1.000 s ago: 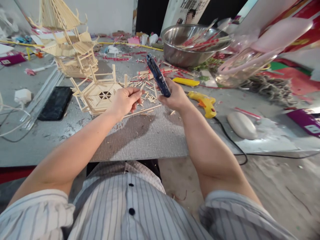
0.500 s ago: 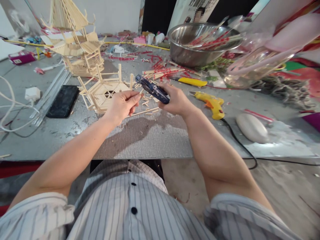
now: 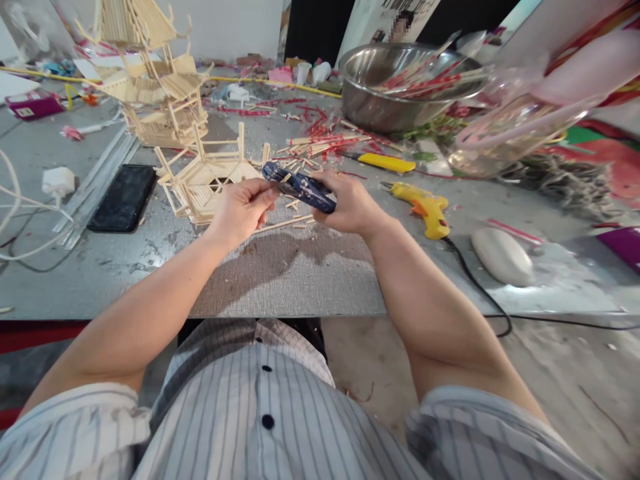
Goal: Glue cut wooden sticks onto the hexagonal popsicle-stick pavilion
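Brought leftward, a slender dark-blue tool is enclosed by the right hand; at two o'clock on the left hand, a pale wooden stick is tightly pinched between fingertips, apparently for steadiness.

Pale shirt, dark vertical stripes, round black buttons down the front. Sleeves, same stripes, end near the elbows. Left hand and right hand bare.

- Left hand: pinching short pale stick at head of blue pliers-like tool
- Right hand: gripping that tool's handles
- Hexagonal stick frame just beyond left hand, stick pagoda behind
- Smartphone left of frame
- Glue gun right of right hand
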`<state>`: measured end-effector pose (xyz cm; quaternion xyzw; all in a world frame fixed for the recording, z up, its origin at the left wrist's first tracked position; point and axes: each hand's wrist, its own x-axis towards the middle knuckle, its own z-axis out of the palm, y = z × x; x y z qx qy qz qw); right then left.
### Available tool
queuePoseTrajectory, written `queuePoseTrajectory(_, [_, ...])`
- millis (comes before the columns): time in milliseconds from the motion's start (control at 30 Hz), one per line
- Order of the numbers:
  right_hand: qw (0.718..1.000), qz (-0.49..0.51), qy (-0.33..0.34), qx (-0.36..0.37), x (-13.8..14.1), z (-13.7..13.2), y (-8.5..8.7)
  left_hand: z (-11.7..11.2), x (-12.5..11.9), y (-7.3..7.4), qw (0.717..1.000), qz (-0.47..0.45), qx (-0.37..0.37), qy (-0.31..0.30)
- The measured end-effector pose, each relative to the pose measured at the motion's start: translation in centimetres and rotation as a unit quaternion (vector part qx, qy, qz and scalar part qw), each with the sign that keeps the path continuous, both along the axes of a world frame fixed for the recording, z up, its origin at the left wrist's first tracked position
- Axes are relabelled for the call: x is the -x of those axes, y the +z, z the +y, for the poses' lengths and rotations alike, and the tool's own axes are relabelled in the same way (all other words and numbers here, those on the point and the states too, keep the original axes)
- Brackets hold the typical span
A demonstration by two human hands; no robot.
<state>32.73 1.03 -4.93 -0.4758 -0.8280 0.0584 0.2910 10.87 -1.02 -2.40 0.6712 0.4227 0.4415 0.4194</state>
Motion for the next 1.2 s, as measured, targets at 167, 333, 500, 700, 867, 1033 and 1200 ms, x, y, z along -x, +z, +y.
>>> queuePoseTrajectory(167, [1.000, -0.004, 0.004, 0.012, 0.09, -0.09, 0.16, -0.18, 0.10, 0.25, 1.000, 0.020, 0.001, -0.001])
queuePoseTrajectory(333, [0.999, -0.002, -0.006, 0.032, 0.09, -0.17, 0.20, -0.14, 0.22, 0.30, 0.999, 0.018, 0.023, -0.015])
queuePoseTrajectory(500, [0.999, -0.003, -0.006, 0.039, 0.11, -0.34, 0.45, 0.02, 0.27, 0.10, 0.999, 0.004, 0.034, -0.021])
queuePoseTrajectory(700, [0.998, -0.010, -0.021, 0.066, 0.30, -0.53, 0.89, 0.20, 0.35, 0.05, 0.998, -0.018, 0.055, -0.034])
queuePoseTrajectory(867, [0.998, -0.007, -0.033, 0.062, 0.27, -0.44, 0.80, 0.32, 0.52, 0.33, 0.994, -0.040, 0.094, -0.026])
queuePoseTrajectory(1033, [0.997, -0.008, -0.032, 0.069, 0.25, -0.42, 0.79, 0.19, 0.57, 0.59, 0.990, -0.039, 0.130, -0.025])
queuePoseTrajectory(1200, [0.998, -0.004, -0.035, 0.061, 0.28, -0.36, 0.76, 0.17, 0.54, 0.36, 0.982, -0.082, 0.153, -0.073])
